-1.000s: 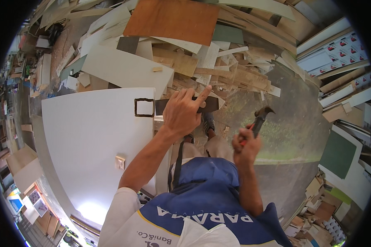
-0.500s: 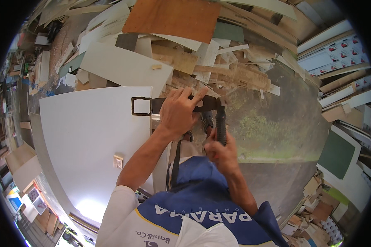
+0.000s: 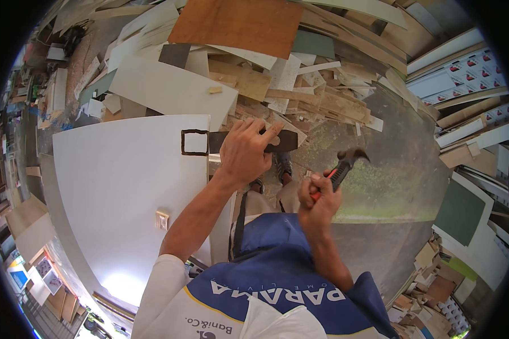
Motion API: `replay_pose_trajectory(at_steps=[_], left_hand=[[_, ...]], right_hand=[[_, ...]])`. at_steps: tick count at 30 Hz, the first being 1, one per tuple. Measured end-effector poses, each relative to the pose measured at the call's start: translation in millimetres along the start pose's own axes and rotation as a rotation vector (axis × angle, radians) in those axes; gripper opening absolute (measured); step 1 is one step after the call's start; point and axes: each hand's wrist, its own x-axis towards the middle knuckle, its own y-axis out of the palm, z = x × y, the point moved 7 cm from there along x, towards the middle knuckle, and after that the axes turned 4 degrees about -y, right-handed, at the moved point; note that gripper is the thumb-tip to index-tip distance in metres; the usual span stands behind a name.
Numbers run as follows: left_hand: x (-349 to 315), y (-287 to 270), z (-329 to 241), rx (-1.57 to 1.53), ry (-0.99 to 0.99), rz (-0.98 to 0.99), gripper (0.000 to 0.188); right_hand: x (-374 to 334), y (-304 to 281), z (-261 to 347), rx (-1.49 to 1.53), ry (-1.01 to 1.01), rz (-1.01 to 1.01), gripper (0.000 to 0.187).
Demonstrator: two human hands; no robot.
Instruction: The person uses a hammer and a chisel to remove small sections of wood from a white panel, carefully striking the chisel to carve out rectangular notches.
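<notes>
My left hand (image 3: 243, 148) is closed around a flat, dark metal blade (image 3: 285, 142) with a round light spot near its middle. The blade's left end meets the right edge of a white panel (image 3: 119, 169), beside a dark-outlined square (image 3: 195, 142) at that edge. In my right hand (image 3: 319, 198) is a claw hammer (image 3: 340, 172) with a black and red handle. Its head is up and to the right, apart from the blade's free right end. Part of the blade is hidden under my left fingers.
A small beige wooden piece (image 3: 162, 220) sits on the panel. Scrap boards and offcuts (image 3: 322, 101) lie heaped on the floor ahead, below an orange-brown board (image 3: 237, 25). More sheets (image 3: 464, 209) lean at the right. My shoes (image 3: 284, 164) show below the blade.
The hammer has swung right, away from the blade's right end where its head was, and my right hand has tilted with it. My left hand and the blade have hardly moved.
</notes>
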Motion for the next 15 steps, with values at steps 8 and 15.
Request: replay_pose_trajectory(at_steps=[8, 15], left_hand=[[0, 0, 3, 0.005, 0.017, 0.006, 0.058], [-2, -5, 7, -0.017, 0.016, -0.023, 0.060]], right_hand=[[6, -10, 9, 0.029, -0.012, -0.009, 0.021], [-14, 4, -25, -0.222, 0.228, 0.223, 0.022]])
